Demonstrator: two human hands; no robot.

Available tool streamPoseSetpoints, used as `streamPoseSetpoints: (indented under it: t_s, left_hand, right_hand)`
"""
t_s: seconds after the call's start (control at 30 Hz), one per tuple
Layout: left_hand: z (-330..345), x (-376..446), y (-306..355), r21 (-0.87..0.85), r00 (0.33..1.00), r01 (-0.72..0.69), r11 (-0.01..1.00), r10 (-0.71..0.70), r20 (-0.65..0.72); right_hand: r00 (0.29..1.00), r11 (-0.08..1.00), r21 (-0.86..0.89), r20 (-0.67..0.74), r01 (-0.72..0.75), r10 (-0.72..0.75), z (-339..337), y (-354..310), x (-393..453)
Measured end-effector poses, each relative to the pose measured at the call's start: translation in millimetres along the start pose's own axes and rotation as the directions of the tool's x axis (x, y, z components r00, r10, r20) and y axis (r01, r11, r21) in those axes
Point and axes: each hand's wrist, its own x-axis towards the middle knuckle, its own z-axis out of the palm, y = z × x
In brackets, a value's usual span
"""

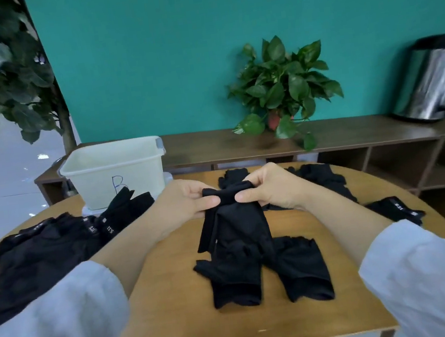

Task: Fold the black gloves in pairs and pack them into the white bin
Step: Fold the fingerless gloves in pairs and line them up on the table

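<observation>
Left hand (pixel 184 199) and right hand (pixel 267 188), each pinching the top edge of a black glove pair (pixel 233 223) lifted above the wooden table (pixel 176 300). Two folded glove bundles (pixel 262 272) just below the held pair. White bin (pixel 112 169) beyond-left; loose glove pile (pixel 43 246) left.

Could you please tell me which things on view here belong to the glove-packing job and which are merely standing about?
Part of the job:
- held gloves, pinched by left hand and right hand
- folded gloves on the table
- glove pile
- white bin

Standing about:
- potted plant
- steel urn
- wooden shelf
</observation>
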Motion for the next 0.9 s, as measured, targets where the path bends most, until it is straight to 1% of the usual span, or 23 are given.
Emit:
streamPoseSetpoints:
  t_s: [0.17, 0.37, 0.57, 0.73, 0.9]
  left_hand:
    - [38, 22, 10, 0.007, 0.997, -0.056, 0.998, 0.057, -0.048]
    - [79, 60, 7, 0.099, 0.989, -0.139, 0.985, 0.143, -0.044]
    - [112, 91, -6, 0.134, 0.983, -0.175, 0.975, 0.182, -0.040]
    - [125, 102, -18, 0.131, 0.979, -0.196, 0.972, 0.200, -0.023]
    - [133, 89, -32, 0.169, 0.982, -0.190, 0.967, 0.190, 0.017]
  right_hand:
    - [0.996, 1.000, -0.005, -0.092, -0.005, 0.004, -29, 24, -11]
    - [0.988, 1.000, 0.023, -0.153, -0.006, 0.010, -70, 56, -15]
    - [0.975, 0.999, -0.044, -0.223, -0.012, 0.002, -95, 89, -13]
    - [0.975, 0.999, -0.014, -0.221, -0.035, 0.032, -102, 112, -12]
    - [0.984, 0.999, 0.011, -0.174, -0.036, 0.037, -96, 128, -26]
